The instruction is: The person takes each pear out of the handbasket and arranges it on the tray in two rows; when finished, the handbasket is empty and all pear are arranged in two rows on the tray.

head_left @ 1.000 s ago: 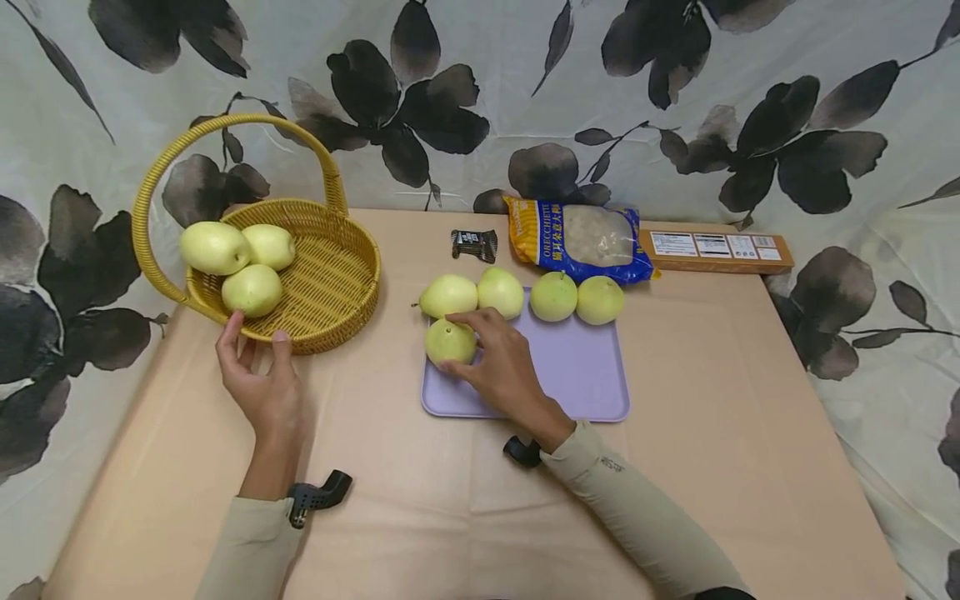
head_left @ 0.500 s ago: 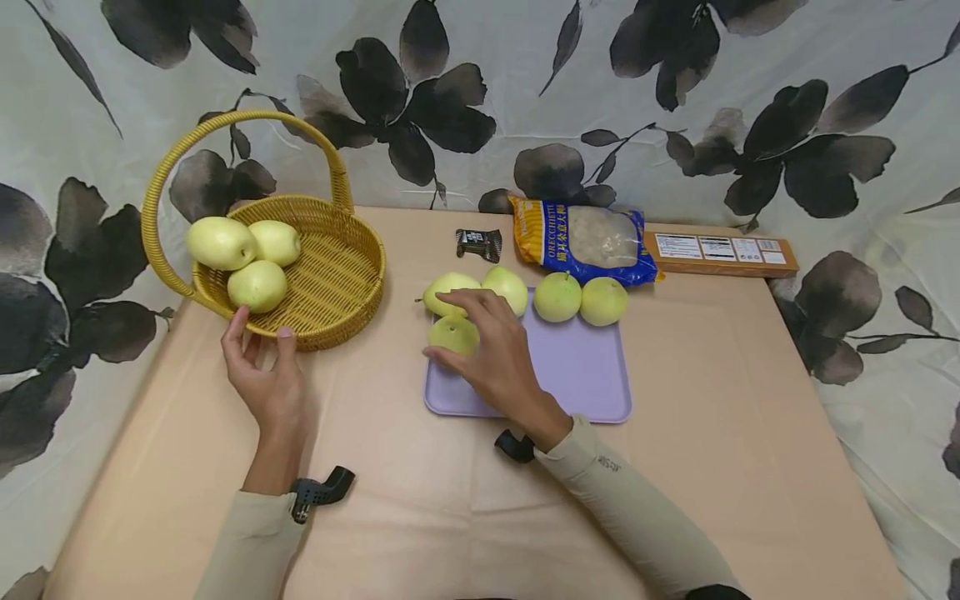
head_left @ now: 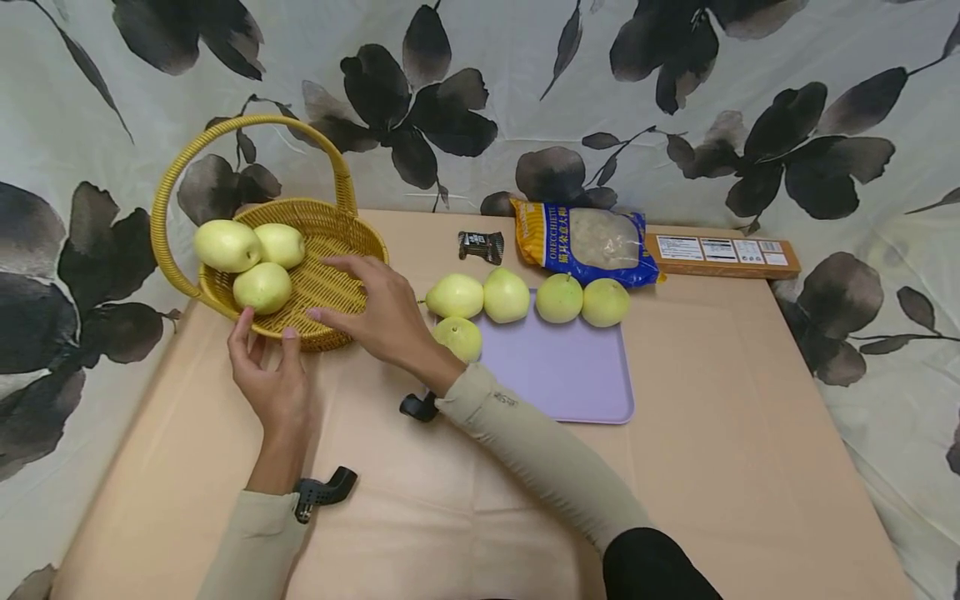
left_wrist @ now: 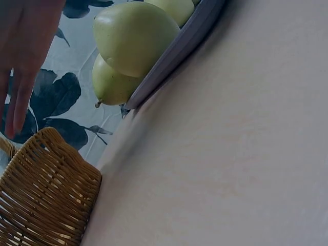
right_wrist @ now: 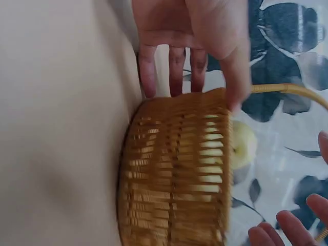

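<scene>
In the head view, the fingertips of my left hand (head_left: 273,379) touch the near side of the yellow wicker basket (head_left: 352,225). Its fingers are fairly straight, and the thumb is at the rim in the right wrist view (right_wrist: 189,31). Three pale green pears (head_left: 262,288) lie in the basket's left part. My right hand (head_left: 390,321) hovers over the basket's right front rim, thumb and fingers apart, holding nothing. In the left wrist view, this hand (left_wrist: 25,61) appears above the wicker side (left_wrist: 48,189). Several pears (head_left: 458,337) lie on the lilac tray (head_left: 562,383).
Behind the tray are a small black packet (head_left: 481,247), a blue and yellow pasta bag (head_left: 600,242) and a long brown box (head_left: 720,255). The basket's tall handle (head_left: 161,208) arches up at the left. A floral curtain (head_left: 540,108) hangs behind the table.
My right hand has let go of the nearest tray pear and moved left to the basket with nothing in it. That pear remains on the tray. My left hand stays at the basket.
</scene>
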Action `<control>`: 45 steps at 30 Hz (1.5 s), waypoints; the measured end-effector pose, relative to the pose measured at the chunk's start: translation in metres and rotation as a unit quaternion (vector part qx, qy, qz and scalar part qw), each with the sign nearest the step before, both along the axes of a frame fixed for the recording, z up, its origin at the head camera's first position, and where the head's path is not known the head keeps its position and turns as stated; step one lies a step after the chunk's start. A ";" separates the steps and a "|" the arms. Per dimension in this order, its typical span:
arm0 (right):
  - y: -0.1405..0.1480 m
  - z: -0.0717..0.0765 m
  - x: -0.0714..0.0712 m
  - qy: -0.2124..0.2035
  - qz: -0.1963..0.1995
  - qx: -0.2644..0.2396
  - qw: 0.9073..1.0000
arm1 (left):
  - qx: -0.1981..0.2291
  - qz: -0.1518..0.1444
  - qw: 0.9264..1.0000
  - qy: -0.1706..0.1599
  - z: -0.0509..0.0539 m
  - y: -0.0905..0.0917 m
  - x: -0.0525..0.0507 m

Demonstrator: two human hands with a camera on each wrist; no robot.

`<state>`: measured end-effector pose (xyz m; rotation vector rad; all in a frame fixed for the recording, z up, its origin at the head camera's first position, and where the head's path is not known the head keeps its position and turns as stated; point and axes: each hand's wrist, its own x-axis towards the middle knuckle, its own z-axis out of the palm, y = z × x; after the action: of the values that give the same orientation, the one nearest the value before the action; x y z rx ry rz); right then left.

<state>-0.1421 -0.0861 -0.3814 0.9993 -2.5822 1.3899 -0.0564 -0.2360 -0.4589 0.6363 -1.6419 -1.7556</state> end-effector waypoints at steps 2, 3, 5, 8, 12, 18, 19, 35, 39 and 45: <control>-0.018 -0.003 -0.007 -0.010 0.007 0.005 1.000 | -0.001 0.005 1.000 -0.002 0.000 0.000 0.000; -0.026 -0.004 -0.010 -0.015 0.008 0.008 1.000 | -0.001 0.006 1.000 -0.003 0.000 0.000 0.000; -0.042 -0.008 -0.017 -0.028 0.008 0.017 0.999 | 0.000 0.008 1.000 -0.005 -0.001 0.000 0.000; -0.063 -0.013 -0.025 -0.060 0.002 0.028 0.998 | -0.004 0.009 1.000 -0.006 -0.001 0.001 -0.001; -0.085 -0.015 -0.034 -0.085 0.003 0.048 0.995 | -0.014 0.008 1.000 -0.005 -0.002 0.002 -0.001; -0.110 -0.014 -0.042 -0.101 -0.005 0.085 0.991 | -0.013 0.012 1.000 0.003 -0.003 -0.001 -0.001; -0.113 -0.014 -0.044 -0.110 -0.011 0.090 0.990 | -0.011 0.011 1.000 0.005 -0.003 -0.002 -0.002; -0.125 -0.025 -0.051 -0.185 -0.040 0.118 0.975 | -0.007 -0.015 1.000 0.014 -0.003 0.002 0.001; -0.116 -0.018 -0.050 -0.194 -0.052 0.132 0.971 | 0.000 -0.015 1.000 0.018 -0.002 0.003 0.000; -0.097 -0.010 -0.046 -0.150 -0.060 0.170 0.972 | 0.003 -0.003 1.000 0.017 -0.001 0.001 0.000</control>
<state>-0.1882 -0.1828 -0.3909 0.6880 -3.1225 1.1738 -0.0568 -0.2350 -0.4601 0.6023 -1.6174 -1.7663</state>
